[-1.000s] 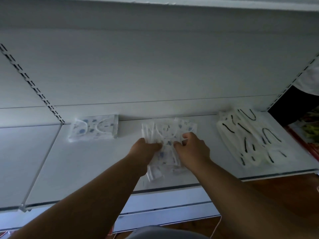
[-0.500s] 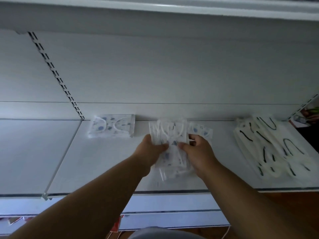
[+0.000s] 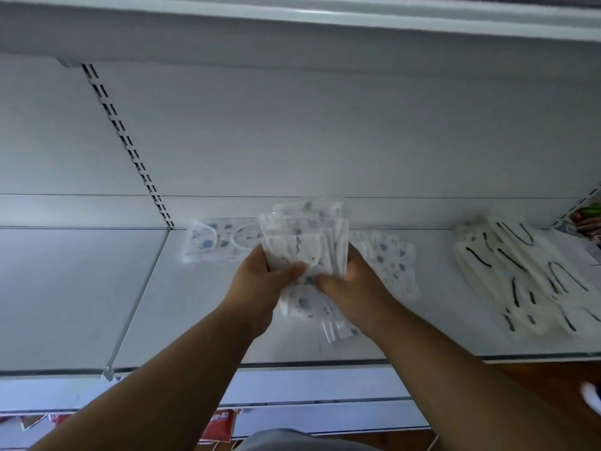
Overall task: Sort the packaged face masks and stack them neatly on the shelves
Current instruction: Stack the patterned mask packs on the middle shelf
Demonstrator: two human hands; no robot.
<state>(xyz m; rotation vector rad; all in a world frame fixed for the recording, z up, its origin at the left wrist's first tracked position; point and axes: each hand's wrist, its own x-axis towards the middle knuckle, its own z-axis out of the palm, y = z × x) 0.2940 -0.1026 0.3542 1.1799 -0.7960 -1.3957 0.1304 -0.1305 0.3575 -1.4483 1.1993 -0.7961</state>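
Both hands hold one bundle of packaged face masks [image 3: 304, 247] above the white shelf [image 3: 201, 320], near its middle. The left hand [image 3: 260, 288] grips the bundle from the left side, with the thumb pressed on the front of the top packet and the fingers curled behind. The right hand [image 3: 353, 289] grips it from the right side in the same way, thumb in front, so the two thumbs almost meet. The packets are clear plastic, and the masks inside are white with small blue and grey spots; the bundle stands tilted, with the upper edges fanned out a little. Under the hands more spotted packets [image 3: 309, 309] lie loose on the shelf. One flat spotted packet [image 3: 214, 244] lies at the back left, just beside the bundle, and another spotted packet [image 3: 395, 260] lies to the right of the hands. Well apart, at the right end of the shelf, there is a loose pile of white masks with black ear loops [image 3: 527, 278]. No print on the packets can be read (they are too blurred). Below the shelf a red label [image 3: 221, 424] shows white characters, but they are too small to read.
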